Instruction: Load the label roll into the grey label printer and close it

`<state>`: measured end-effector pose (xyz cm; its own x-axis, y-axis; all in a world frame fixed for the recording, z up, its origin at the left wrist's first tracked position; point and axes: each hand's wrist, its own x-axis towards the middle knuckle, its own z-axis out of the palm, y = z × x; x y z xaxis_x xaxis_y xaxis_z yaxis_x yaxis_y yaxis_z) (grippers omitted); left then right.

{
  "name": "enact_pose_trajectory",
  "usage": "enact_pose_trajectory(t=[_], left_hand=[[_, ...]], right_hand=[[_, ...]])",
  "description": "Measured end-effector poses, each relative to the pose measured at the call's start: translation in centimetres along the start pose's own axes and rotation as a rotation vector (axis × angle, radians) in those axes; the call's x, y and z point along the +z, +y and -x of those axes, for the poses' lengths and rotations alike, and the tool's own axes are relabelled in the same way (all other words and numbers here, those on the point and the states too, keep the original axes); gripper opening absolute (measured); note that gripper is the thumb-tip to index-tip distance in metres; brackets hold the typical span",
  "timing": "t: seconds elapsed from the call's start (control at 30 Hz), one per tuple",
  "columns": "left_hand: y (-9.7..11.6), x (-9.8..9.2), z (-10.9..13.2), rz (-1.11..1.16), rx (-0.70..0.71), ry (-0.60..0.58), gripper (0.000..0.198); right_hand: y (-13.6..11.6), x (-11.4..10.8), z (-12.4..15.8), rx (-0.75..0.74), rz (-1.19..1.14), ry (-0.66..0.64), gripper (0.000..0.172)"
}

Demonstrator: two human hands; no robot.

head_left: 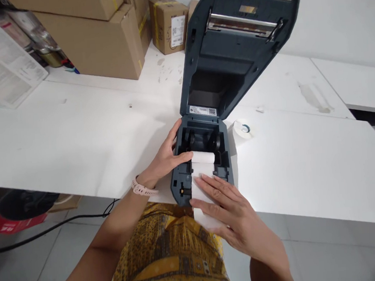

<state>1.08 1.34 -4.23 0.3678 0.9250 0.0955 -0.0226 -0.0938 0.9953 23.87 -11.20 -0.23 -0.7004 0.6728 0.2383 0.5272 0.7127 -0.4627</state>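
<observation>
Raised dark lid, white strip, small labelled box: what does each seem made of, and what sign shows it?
Raised dark lid: probably moulded plastic, mostly matt, judging by its even colour and shaped recesses.
White strip under the right hand: likely paper, smooth and matt; it looks thin, though a coating is possible.
Small labelled box: apparently cardboard, by its plain matt brown faces.

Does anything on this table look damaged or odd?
Yes, the white table itself: a greyish patch right of the open printer and smaller marks before the small box break its plain surface. Peeling or stain, I can't tell.
</observation>
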Motion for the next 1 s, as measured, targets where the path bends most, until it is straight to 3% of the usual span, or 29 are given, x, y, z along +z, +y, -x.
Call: enact_pose_trajectory(t=[0.07,0.1,0.17,0.2,0.23,0.27,0.33,0.4,0.47,0.57,0.67,0.8,0.9,1.0], left_hand=[[-0.1,0.0,0.0,-0.002,0.004,-0.002,0.098],[-0.2,0.0,0.0,-0.004,0.005,-0.002,0.097],[-0.3,-0.1,-0.1,-0.010,0.004,-0.004,0.094],[-0.3,-0.1,-0.1,-0.011,0.005,-0.003,0.092],[-0.4,-0.1,-0.1,-0.009,0.006,0.000,0.089],[-0.6,-0.2,-0.1,-0.005,0.008,0.003,0.087],[-1.0,-0.3,-0.1,0.008,0.014,0.019,0.083],[-1.5,-0.5,-0.1,0.015,0.013,0.049,0.078],[-1.8,-0.6,-0.1,0.013,0.000,0.094,0.074],[-1.9,-0.7,-0.4,0.040,-0.036,0.202,0.069],[-1.8,-0.8,-0.8,0.068,0.004,0.372,0.066],[-0.8,-0.3,0.5,-0.015,0.186,0.578,0.061],[0.9,1.3,3.5,-0.154,0.277,0.561,0.056],[2.5,3.5,6.5,-0.235,0.283,0.394,0.058]], right_hand=[[0.5,-1.8,0.0,-0.017,-0.107,0.045,0.060],[1.1,-3.0,-0.4,-0.009,-0.151,0.152,0.059],[2.8,-6.0,-2.4,0.092,-0.181,0.495,0.047],[3.9,-7.6,-4.0,0.078,-0.098,0.852,0.042],[5.2,-9.2,-6.0,0.127,-0.054,1.038,0.040],[6.5,-10.8,-8.1,0.188,-0.062,1.090,0.042],[8.8,-13.6,-12.5,0.324,-0.191,1.031,0.056],[10.2,-15.3,-15.8,0.399,-0.294,0.886,0.074],[10.4,-15.6,-17.3,0.409,-0.263,0.784,0.090],[8.6,-13.4,-15.8,0.375,-0.058,0.842,0.091],[5.2,-9.2,-11.0,0.333,0.025,0.905,0.072],[1.2,-3.3,-4.5,0.217,-0.005,0.787,0.039],[-0.1,0.2,-1.8,0.261,0.035,0.695,0.034],[-0.3,2.7,-1.1,0.285,0.051,0.701,0.039]])
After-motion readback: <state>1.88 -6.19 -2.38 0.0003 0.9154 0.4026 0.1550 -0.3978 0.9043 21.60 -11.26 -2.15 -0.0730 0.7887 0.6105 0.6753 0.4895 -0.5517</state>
